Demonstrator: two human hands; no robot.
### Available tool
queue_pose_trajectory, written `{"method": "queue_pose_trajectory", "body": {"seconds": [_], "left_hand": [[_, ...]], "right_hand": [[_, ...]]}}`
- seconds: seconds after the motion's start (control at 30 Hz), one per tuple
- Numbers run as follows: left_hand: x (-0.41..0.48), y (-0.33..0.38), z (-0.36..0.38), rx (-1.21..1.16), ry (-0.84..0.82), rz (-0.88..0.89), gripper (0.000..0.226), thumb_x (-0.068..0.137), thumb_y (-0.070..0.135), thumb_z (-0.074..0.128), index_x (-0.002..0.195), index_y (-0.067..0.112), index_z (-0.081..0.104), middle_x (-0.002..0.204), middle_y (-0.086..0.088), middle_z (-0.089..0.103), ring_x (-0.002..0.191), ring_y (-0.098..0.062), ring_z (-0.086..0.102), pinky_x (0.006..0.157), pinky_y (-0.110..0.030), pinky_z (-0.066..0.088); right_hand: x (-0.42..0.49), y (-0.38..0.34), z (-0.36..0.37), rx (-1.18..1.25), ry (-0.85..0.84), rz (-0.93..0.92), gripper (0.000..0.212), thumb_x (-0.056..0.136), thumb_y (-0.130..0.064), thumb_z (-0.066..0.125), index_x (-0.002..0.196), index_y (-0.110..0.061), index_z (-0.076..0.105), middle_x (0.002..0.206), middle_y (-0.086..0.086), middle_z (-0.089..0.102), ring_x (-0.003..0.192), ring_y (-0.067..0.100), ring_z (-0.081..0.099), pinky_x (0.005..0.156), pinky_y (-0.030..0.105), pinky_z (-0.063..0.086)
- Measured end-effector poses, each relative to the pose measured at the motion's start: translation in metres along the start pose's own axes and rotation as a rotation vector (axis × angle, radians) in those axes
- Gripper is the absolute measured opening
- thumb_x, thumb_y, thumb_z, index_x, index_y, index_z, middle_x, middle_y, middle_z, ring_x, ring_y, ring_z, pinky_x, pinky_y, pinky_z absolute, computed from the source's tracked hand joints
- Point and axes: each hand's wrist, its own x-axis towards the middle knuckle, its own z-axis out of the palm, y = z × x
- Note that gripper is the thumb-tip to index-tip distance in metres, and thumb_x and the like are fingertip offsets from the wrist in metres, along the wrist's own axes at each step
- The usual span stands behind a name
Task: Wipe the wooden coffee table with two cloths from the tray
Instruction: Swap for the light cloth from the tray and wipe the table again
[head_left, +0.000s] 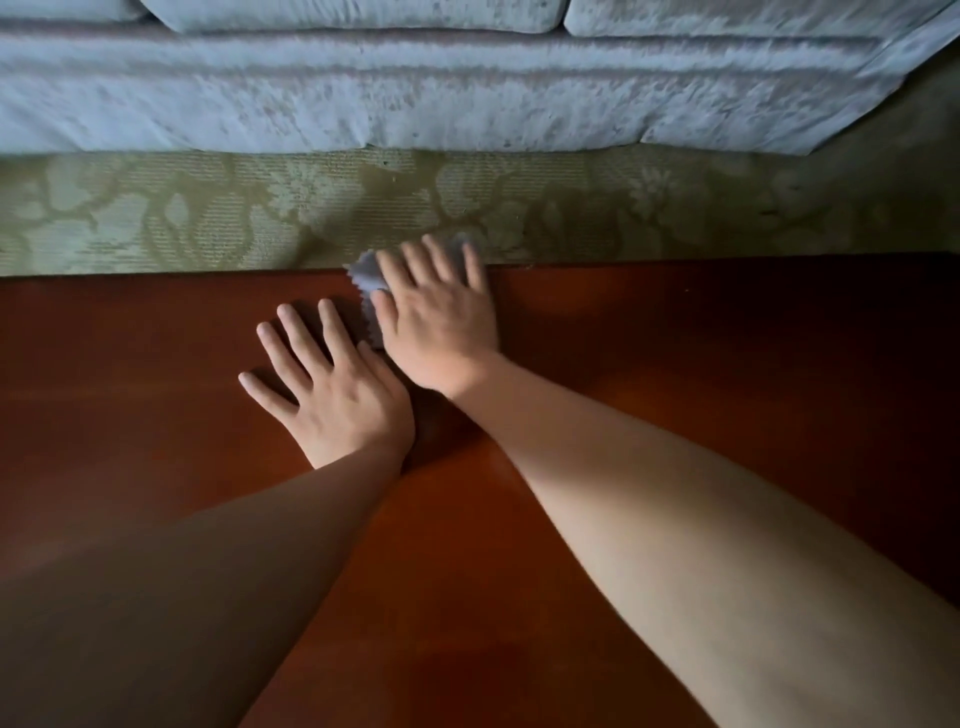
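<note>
The reddish-brown wooden coffee table (675, 364) fills the lower half of the view. My right hand (441, 322) lies flat with straight fingers on a small pale grey cloth (366, 275) with a zigzag edge, pressing it at the table's far edge. Most of the cloth is hidden under the hand; its far end sticks out past the edge. My left hand (322, 389) rests flat on the bare wood just left of and nearer than the right hand, fingers spread. No cloth shows under it. No tray is in view.
Beyond the table's far edge lies a green carpet (208, 213) with a leaf pattern. A pale grey sofa (415, 88) runs across the top of the view, behind the strip of carpet.
</note>
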Motion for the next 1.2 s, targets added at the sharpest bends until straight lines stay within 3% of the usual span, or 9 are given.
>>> {"method": "queue_pose_trajectory", "body": {"seconds": [0.13,0.27,0.4,0.5,0.63,0.77,0.9,1.03,1.2], "left_hand": [[0.001,0.001,-0.001,-0.005,-0.001,-0.01,0.058,0.104,0.037,0.031,0.16,0.025,0.026,0.171,-0.009,0.014,0.159,-0.029,0.003,0.123,-0.065,0.003],[0.0,0.002,-0.002,0.0,-0.013,-0.013,0.058,0.104,0.038,0.03,0.161,0.026,0.024,0.171,-0.008,0.013,0.159,-0.028,0.001,0.123,-0.065,0.002],[0.0,0.002,-0.003,0.002,-0.018,-0.019,0.058,0.105,0.037,0.03,0.161,0.026,0.023,0.171,-0.008,0.012,0.159,-0.028,0.0,0.123,-0.065,0.002],[0.0,0.002,-0.002,0.009,-0.014,-0.013,0.058,0.105,0.036,0.032,0.161,0.025,0.023,0.171,-0.009,0.012,0.159,-0.029,0.001,0.123,-0.065,0.003],[-0.001,0.002,-0.001,0.015,-0.011,-0.013,0.058,0.105,0.036,0.033,0.161,0.024,0.023,0.171,-0.009,0.012,0.159,-0.029,0.0,0.123,-0.065,0.002],[-0.001,0.001,-0.001,0.01,-0.006,-0.013,0.059,0.105,0.036,0.035,0.161,0.023,0.024,0.171,-0.01,0.013,0.159,-0.029,0.001,0.123,-0.065,0.003],[0.0,0.001,-0.001,0.009,0.003,0.002,0.058,0.105,0.036,0.033,0.161,0.023,0.026,0.171,-0.011,0.015,0.159,-0.03,0.005,0.123,-0.065,0.006],[0.0,0.0,0.001,0.009,0.004,0.004,0.059,0.104,0.038,0.032,0.161,0.023,0.027,0.171,-0.01,0.016,0.159,-0.029,0.005,0.123,-0.065,0.005],[0.0,0.0,0.0,0.015,-0.006,-0.012,0.059,0.105,0.037,0.034,0.161,0.024,0.025,0.171,-0.009,0.014,0.159,-0.029,0.003,0.123,-0.065,0.004]], "right_hand": [[-0.009,0.035,0.0,-0.035,0.051,-0.066,0.054,0.107,-0.047,0.032,0.153,-0.025,0.047,0.151,0.003,0.054,0.144,0.029,0.044,0.119,0.052,0.027],[-0.037,0.107,-0.004,-0.022,0.136,0.006,0.045,0.107,-0.044,0.035,0.141,-0.021,0.054,0.142,0.006,0.059,0.139,0.031,0.049,0.116,0.053,0.033],[-0.057,0.187,-0.016,-0.072,0.104,0.202,0.046,0.106,-0.042,0.033,0.136,-0.016,0.055,0.14,0.011,0.061,0.145,0.033,0.044,0.119,0.057,0.03],[-0.073,0.224,-0.023,-0.084,0.003,0.274,0.054,0.106,-0.045,0.023,0.144,-0.015,0.047,0.153,0.009,0.05,0.156,0.031,0.028,0.126,0.06,0.018],[-0.066,0.181,-0.02,-0.072,0.043,0.285,0.056,0.104,-0.043,0.026,0.147,-0.012,0.047,0.16,0.011,0.045,0.158,0.032,0.026,0.127,0.061,0.018],[-0.031,0.075,-0.005,-0.009,0.035,-0.037,0.056,0.107,-0.042,0.033,0.155,-0.018,0.046,0.164,0.006,0.043,0.158,0.026,0.029,0.128,0.056,0.017],[0.021,-0.007,0.001,0.03,-0.052,-0.162,0.053,0.11,-0.044,0.029,0.16,-0.028,0.039,0.169,-0.004,0.034,0.161,0.02,0.018,0.129,0.053,0.012],[0.02,0.006,0.004,-0.024,-0.018,-0.234,0.057,0.11,-0.048,0.026,0.162,-0.028,0.036,0.169,0.001,0.035,0.159,0.023,0.024,0.125,0.051,0.023],[-0.022,0.093,-0.002,-0.07,0.058,-0.109,0.056,0.11,-0.049,0.029,0.157,-0.023,0.045,0.162,0.006,0.046,0.153,0.03,0.036,0.121,0.052,0.03]]}}
